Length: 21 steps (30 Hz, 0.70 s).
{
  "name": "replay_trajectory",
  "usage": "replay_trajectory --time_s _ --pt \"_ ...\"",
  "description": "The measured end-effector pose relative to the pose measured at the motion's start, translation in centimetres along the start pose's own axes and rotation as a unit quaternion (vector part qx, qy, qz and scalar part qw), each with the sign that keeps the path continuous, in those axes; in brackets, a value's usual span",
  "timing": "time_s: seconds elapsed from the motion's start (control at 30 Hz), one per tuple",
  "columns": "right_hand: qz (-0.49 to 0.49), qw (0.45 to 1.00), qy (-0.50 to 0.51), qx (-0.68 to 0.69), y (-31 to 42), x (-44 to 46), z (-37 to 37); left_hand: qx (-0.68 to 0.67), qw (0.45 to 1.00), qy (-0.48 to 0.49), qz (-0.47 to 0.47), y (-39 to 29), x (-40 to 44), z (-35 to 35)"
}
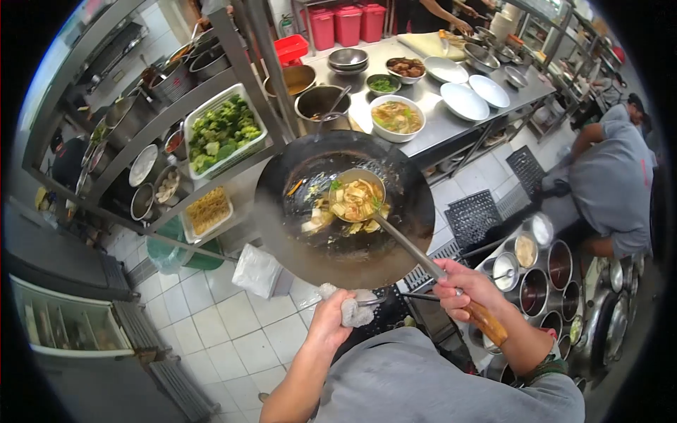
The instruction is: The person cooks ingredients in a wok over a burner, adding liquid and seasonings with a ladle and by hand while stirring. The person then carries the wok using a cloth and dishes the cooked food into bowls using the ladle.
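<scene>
A large dark wok [409, 233] is tilted in front of me, some chopped vegetables and sauce in it. My left hand [330, 319] is closed on the wok's handle through a folded grey cloth [358, 309]. In my right hand [462, 290] is a ladle [405, 243] with a long metal shaft and wooden end, the fingers wrapped round the shaft. Its bowl, heaped with cooked cabbage pieces [356, 199], is over the middle of the wok. Just past the wok's far rim, a white bowl of soup [398, 118] stands on the steel counter [441, 130].
Left of the wok are a basket of broccoli [224, 130] and a tray of noodles [208, 211] on shelves. White plates [465, 102] and a pot with a ladle [322, 106] stand on the counter. Seasoning containers [534, 291] sit at right, near a bending person [610, 166].
</scene>
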State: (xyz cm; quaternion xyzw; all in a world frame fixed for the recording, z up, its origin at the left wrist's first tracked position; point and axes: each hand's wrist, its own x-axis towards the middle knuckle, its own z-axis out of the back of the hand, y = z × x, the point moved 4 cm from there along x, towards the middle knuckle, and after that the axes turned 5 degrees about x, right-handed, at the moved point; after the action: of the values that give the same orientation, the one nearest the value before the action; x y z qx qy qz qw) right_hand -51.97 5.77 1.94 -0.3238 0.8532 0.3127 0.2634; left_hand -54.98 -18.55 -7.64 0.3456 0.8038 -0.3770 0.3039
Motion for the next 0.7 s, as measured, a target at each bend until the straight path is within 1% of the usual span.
replay_trajectory --time_s 0.03,0.07,0.13,0.17,0.2,0.27,0.3,0.33,0.4,0.43,0.47,0.5,0.53,0.6,0.63,0.7 --pt "0.013 1.000 -0.018 -0.005 0.8 -0.3 -0.1 -0.009 1.000 -0.012 0.001 0.4 0.4 0.1" --pt "0.024 0.999 -0.024 -0.005 1.6 -0.5 0.1 -0.005 1.000 -0.001 0.004 0.7 0.7 -0.1" --pt "0.041 0.998 0.006 0.045 3.4 -0.9 0.4 -0.033 0.999 0.018 -0.010 1.0 1.1 -0.5" --pt "0.057 0.995 0.025 0.079 4.3 -1.1 0.3 -0.020 1.000 0.016 -0.004 1.1 1.3 -0.3" --pt "0.064 0.995 0.022 0.080 5.1 -1.2 0.4 -0.017 1.000 0.022 -0.002 1.2 1.5 -0.4" --pt "0.108 0.983 0.069 0.129 7.4 -1.0 0.4 -0.023 1.000 -0.006 -0.003 1.2 1.4 -0.4" --pt "0.132 0.983 0.056 0.118 8.7 -0.9 0.6 -0.041 0.999 0.005 -0.002 1.6 2.0 0.1" --pt "0.135 0.982 0.057 0.119 10.0 -0.5 0.7 -0.038 0.999 0.007 -0.002 1.8 2.0 0.2" --pt "0.192 0.981 -0.001 -0.002 13.1 0.2 1.0 -0.012 1.000 -0.012 -0.002 1.9 2.0 0.4" --pt "0.195 0.981 0.000 0.000 14.4 0.9 0.9 -0.010 1.000 -0.011 0.000 2.0 2.2 0.6" --pt "0.217 0.969 -0.063 -0.099 15.8 1.7 1.0 -0.006 1.000 -0.010 0.000 2.0 2.0 0.6" --pt "0.236 0.943 -0.125 -0.197 17.1 2.4 1.2 -0.012 1.000 -0.003 0.001 1.9 1.8 0.4" --pt "0.239 0.943 -0.124 -0.194 18.1 3.5 1.5 -0.018 1.000 0.005 0.002 2.0 1.8 0.3" --pt "0.240 0.900 -0.175 -0.318 19.6 5.8 3.1 -0.021 1.000 -0.006 -0.008 2.2 2.0 0.7" --pt "0.241 0.901 -0.175 -0.315 19.8 6.7 3.9 -0.024 1.000 -0.004 0.004 2.4 2.0 1.0" --pt "0.272 0.860 -0.203 -0.382 20.5 7.9 5.0 -0.026 1.000 -0.002 0.016 2.2 2.0 0.3"
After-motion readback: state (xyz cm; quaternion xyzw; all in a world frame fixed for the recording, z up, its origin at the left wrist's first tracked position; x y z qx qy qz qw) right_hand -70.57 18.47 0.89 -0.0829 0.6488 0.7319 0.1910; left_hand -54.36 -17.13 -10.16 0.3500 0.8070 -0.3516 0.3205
